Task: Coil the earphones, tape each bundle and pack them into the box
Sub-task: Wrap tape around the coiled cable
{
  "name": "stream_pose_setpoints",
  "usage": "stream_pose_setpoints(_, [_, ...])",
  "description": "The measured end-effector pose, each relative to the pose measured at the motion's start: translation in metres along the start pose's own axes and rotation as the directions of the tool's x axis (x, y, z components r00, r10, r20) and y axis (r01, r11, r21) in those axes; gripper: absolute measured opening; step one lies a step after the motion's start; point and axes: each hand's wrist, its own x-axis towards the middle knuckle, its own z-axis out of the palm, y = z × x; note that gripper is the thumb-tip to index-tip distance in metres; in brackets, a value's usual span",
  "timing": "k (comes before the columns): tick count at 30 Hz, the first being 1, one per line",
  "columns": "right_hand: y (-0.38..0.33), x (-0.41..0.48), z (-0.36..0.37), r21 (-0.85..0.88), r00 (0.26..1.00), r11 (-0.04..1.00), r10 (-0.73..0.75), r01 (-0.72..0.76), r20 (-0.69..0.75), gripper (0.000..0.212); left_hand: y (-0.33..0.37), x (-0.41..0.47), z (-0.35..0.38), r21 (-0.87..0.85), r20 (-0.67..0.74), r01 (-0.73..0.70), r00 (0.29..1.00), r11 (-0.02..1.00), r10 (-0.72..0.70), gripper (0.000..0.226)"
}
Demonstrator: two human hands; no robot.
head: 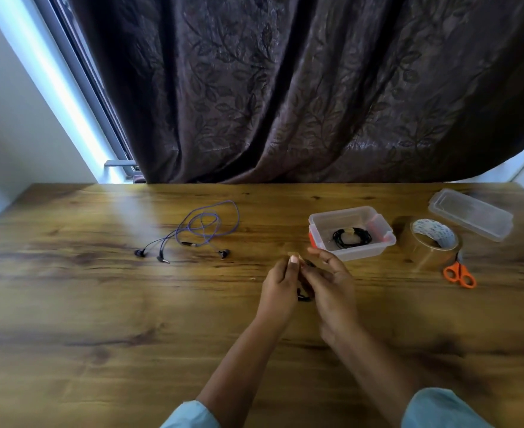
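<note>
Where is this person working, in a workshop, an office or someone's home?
Most likely a room at home: a wood-grain table pushed against a window, hung with a dark brown leaf-patterned curtain. No workshop gear shows, only small orange-handled scissors and a roll of brown packing tape.

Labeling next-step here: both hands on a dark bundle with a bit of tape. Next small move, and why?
Probably press the small tan tape piece around the dark coiled earphone bundle that the left hand and right hand hold together. The clear plastic box already holds one black taped coil; this bundle goes there once sealed.
</note>
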Motion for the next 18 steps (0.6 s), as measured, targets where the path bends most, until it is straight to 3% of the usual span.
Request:
stream_pose_setpoints(12, [-0.001,-0.009,0.017,-0.101,0.961,0.959,-0.256,0.266,0.1,0.031,0.016,-0.006,-0.021,-0.097,-0.091,-0.051,0.995,0.994,0.042,0.036])
stream_pose_setpoints(16, [-0.004,-0.005,0.02,-0.273,0.897,0.855,-0.407,0.44,0.171,0.022,0.022,-0.004,-0.023,-0.106,-0.159,-0.067,0.986,0.992,0.05,0.035])
stream_pose_setpoints(18, [-0.004,0.0,0.02,-0.403,0.815,0.712,-0.537,0.575,0.215,0.016,0.025,-0.002,-0.024,-0.108,-0.171,-0.078,0.984,0.991,0.059,0.034])
